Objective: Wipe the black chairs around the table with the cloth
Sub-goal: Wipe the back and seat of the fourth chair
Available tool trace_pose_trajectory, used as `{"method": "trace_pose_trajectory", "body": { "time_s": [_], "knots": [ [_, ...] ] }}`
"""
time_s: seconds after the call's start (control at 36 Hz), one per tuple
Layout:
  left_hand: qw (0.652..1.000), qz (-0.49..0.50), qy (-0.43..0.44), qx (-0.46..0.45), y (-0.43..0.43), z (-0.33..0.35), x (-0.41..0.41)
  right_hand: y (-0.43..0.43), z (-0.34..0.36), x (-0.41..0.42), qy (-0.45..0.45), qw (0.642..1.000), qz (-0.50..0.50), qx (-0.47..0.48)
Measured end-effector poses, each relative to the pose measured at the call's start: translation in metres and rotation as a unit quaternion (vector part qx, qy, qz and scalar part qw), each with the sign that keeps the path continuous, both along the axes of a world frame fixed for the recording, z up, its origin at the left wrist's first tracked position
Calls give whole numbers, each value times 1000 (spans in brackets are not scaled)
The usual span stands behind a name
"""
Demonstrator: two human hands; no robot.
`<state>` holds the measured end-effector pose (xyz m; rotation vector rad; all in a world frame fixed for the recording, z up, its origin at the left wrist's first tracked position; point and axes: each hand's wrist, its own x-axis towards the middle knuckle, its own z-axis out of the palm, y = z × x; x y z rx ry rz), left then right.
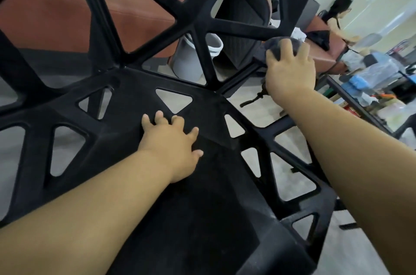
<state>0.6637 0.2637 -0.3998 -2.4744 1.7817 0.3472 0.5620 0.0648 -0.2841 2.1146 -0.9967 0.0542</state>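
Head view showed us bent close over a black plastic chair with triangular cut-outs (139,99), its lattice back filling the top of the frame. Our left hand (173,142) lay on the seat, fingers spread and nearly straight, holding nothing, only bracing the chair. Our right hand (290,67) was curled over a bunched dark grey cloth (278,42), pressing it against a strut at the chair's right side, where back and side meet. Behind the lattice stood a brown leather chair (56,15).

We judged the step in hand to be wiping that side strut. To do it well, we needed to hold the seat down so the chair would not slide. We also needed to wrap the cloth round the bar rather than skim its top, and to follow each rib into the corners of the triangles, where dust would likely gather. We could not tell which parts were already clean.
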Motion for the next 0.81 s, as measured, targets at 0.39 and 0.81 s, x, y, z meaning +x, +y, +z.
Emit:
{"method": "trace_pose_trajectory", "body": {
  "time_s": [0.39, 0.81],
  "knots": [
    [997, 68, -16, -26, -11, -8, -28, -23, 33, 14, -116, 985, -85, 96],
    [998, 58, -14, -37, -6, -6, -26, 45, 1, -89, -82, 987, -59, 127]
  ]
}}
